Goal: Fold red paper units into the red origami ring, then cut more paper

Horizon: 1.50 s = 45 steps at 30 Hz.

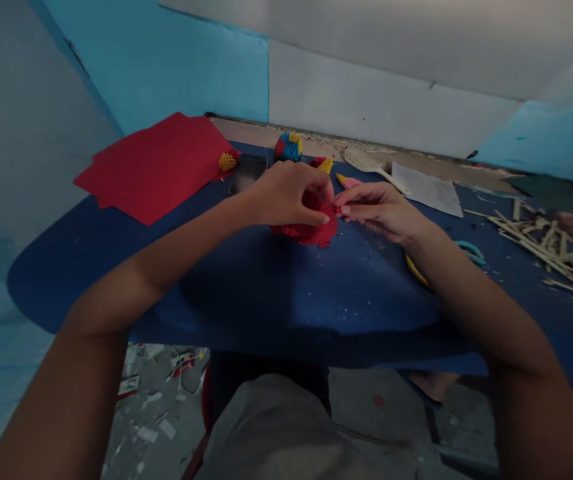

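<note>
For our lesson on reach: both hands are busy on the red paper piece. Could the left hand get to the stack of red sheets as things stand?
Probably yes. The red sheets lie on the blue table on the left hand's own side, with only bare tabletop between them. It would first have to let go of the red paper piece.

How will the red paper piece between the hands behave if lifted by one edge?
The red paper piece looks thin with a jagged edge, so probably light and floppy. It likely tears easily. Both the left hand and right hand pinch it.
</note>
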Each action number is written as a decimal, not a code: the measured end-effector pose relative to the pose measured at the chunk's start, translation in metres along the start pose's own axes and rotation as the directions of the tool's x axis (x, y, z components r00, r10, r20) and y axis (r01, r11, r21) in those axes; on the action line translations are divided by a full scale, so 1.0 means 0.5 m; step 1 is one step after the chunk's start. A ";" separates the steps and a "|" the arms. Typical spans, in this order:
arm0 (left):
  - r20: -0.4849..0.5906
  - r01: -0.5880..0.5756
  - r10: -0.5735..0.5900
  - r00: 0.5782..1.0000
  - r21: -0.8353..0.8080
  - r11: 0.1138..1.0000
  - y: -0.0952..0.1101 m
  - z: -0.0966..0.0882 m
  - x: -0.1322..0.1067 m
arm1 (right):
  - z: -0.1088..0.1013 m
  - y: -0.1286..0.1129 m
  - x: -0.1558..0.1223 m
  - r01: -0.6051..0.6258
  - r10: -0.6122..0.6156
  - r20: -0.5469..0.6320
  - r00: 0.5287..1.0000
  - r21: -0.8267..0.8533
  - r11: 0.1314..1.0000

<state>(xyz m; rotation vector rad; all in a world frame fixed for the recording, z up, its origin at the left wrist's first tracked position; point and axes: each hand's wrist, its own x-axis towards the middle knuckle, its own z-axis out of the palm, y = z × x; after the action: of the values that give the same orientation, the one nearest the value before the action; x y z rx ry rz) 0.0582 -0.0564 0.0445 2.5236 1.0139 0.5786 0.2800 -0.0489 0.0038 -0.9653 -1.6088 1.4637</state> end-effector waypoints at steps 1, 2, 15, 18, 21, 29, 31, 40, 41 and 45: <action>0.000 0.006 -0.006 1.000 -0.002 1.000 0.001 0.000 0.000 | 0.000 0.001 0.000 0.001 -0.001 0.008 1.000 0.016 1.000; 0.001 0.010 -0.010 1.000 -0.003 1.000 0.002 0.000 0.000 | 0.001 0.003 0.001 0.005 -0.005 0.014 1.000 0.024 1.000; -0.025 0.022 -0.024 0.999 -0.059 0.998 -0.002 0.002 0.000 | 0.006 0.015 0.000 0.049 -0.053 -0.106 0.993 -0.041 0.998; -0.026 0.001 -0.003 1.000 -0.062 0.998 -0.004 0.004 0.001 | 0.006 0.017 -0.001 0.043 -0.050 -0.114 0.992 -0.069 0.997; -0.013 0.002 -0.002 1.000 -0.054 0.999 -0.002 0.004 0.001 | -0.001 0.006 -0.001 0.035 -0.044 -0.097 0.994 -0.087 0.996; -0.019 -0.003 0.002 1.000 -0.071 0.997 -0.006 0.005 0.001 | 0.016 -0.058 -0.009 0.109 -0.103 0.036 0.994 -0.392 0.914; -0.028 -0.005 0.002 1.000 -0.098 0.995 -0.014 0.004 0.002 | 0.023 -0.060 -0.010 0.118 -0.129 0.000 0.992 -0.394 0.912; 0.010 -0.053 0.055 0.998 -0.130 0.990 -0.027 -0.009 -0.003 | 0.035 -0.044 0.000 0.052 -0.071 -0.066 0.995 -0.260 0.964; -0.002 -0.057 0.058 0.998 -0.160 0.985 -0.028 -0.008 -0.004 | 0.038 -0.044 -0.001 0.051 -0.074 -0.081 0.994 -0.254 0.966; 0.001 -0.049 0.051 0.999 -0.227 0.973 -0.036 -0.002 -0.005 | 0.051 -0.042 -0.011 0.065 -0.095 -0.116 0.989 -0.239 0.969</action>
<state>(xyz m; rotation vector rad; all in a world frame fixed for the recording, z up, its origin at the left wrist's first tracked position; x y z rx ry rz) 0.0460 -0.0457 0.0364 2.3531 0.8316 0.6598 0.2582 -0.0663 0.0228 -1.0886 -1.7321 1.1509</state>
